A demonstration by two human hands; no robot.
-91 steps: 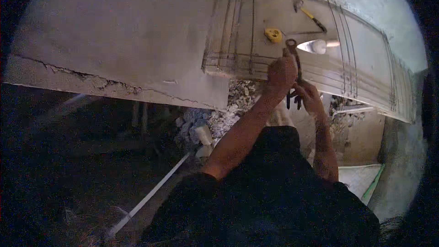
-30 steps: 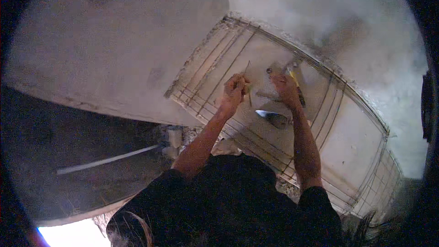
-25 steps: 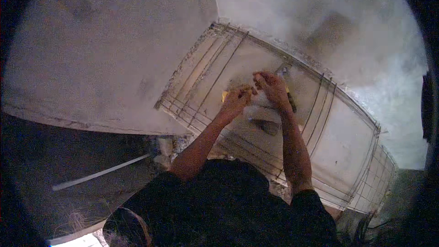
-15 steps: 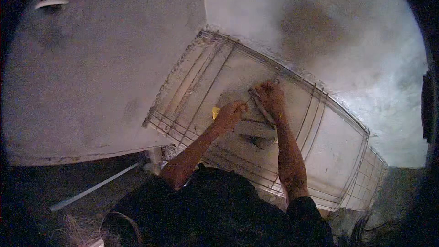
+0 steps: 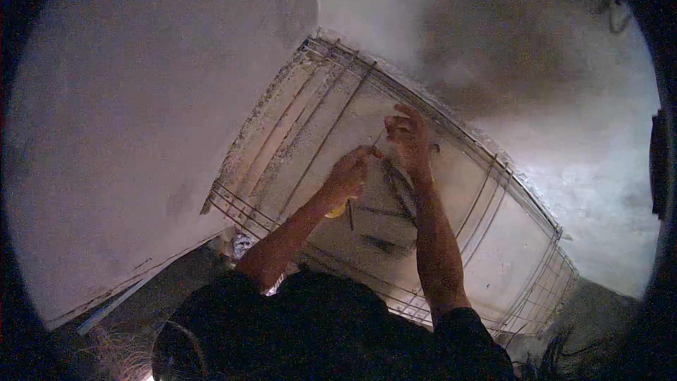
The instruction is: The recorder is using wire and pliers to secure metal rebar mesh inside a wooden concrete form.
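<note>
My left hand [image 5: 347, 178] is closed, its thumb and forefinger pinched on a thin wire [image 5: 379, 139]. This wire runs up to my right hand [image 5: 409, 142], whose fingers are curled at the wire's upper end. A dark, slim rod [image 5: 350, 216] hangs below my left palm; whether it is gripped there I cannot tell. Beside the left wrist shows a small yellow thing [image 5: 336, 210]. A dark end [image 5: 434, 148] sticks out to the right of my right hand, its kind unclear. Both hands are above a pale panel [image 5: 367, 109] crossed by steel reinforcing bars [image 5: 328, 118].
Pale surfaces flank the panel: a grey one [image 5: 155, 99] at left and a brightly lit one [image 5: 578, 162] at right. More crossing bars [image 5: 486, 201] lie right of my forearm. Loose thin strands [image 5: 116, 356] are at lower left, near a long pale strip [image 5: 116, 307].
My right hand has moved up and slightly left, its fingers lifting. My left hand has shifted slightly; the dark rod beneath it now shows clearly. The whole view has tilted a little.
</note>
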